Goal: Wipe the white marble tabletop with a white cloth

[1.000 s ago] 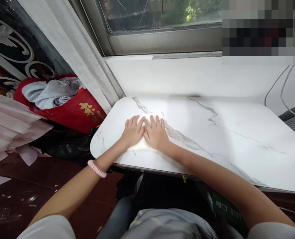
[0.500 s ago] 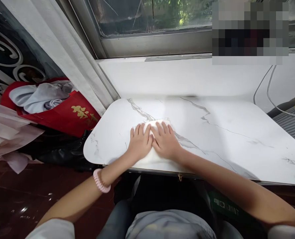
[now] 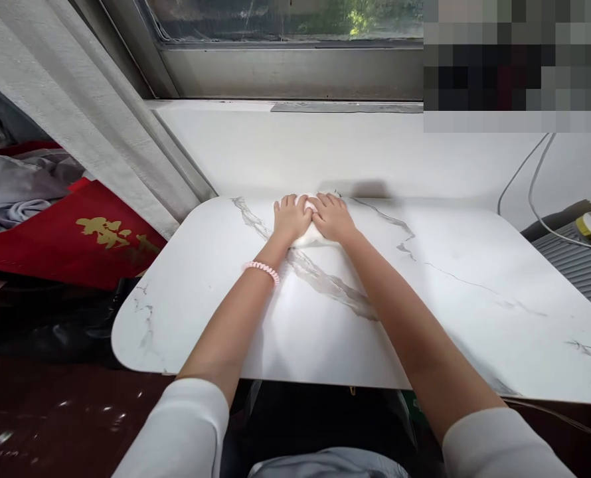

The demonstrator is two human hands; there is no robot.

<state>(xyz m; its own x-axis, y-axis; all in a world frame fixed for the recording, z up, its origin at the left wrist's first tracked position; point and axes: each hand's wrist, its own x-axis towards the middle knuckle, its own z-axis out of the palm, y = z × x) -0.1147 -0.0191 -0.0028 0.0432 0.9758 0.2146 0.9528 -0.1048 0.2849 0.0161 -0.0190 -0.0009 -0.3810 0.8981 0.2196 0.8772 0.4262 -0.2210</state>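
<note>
My left hand (image 3: 293, 220) lies flat on a folded white cloth (image 3: 313, 238), its fingers stretched toward the wall. Beside it, my right hand (image 3: 333, 216) presses on the same cloth with fingers spread; the thumbs nearly meet. Both hands are open on top of the cloth, which they partly cover. The cloth rests at the far edge of a white marble-patterned tabletop (image 3: 295, 338). Around my left wrist is a pink coiled band (image 3: 262, 269).
A white wall (image 3: 285, 156) and a window frame (image 3: 295, 73) stand behind the table. At left hang a pale curtain (image 3: 86, 113) and a red bag (image 3: 41, 245) holding cloth. A cable (image 3: 533, 182) and a grey ribbed object (image 3: 577, 265) are at right.
Both hands have slid the cloth away from me, from near the table's front edge to its far edge by the wall. My arms are now stretched out. The view has shifted too.
</note>
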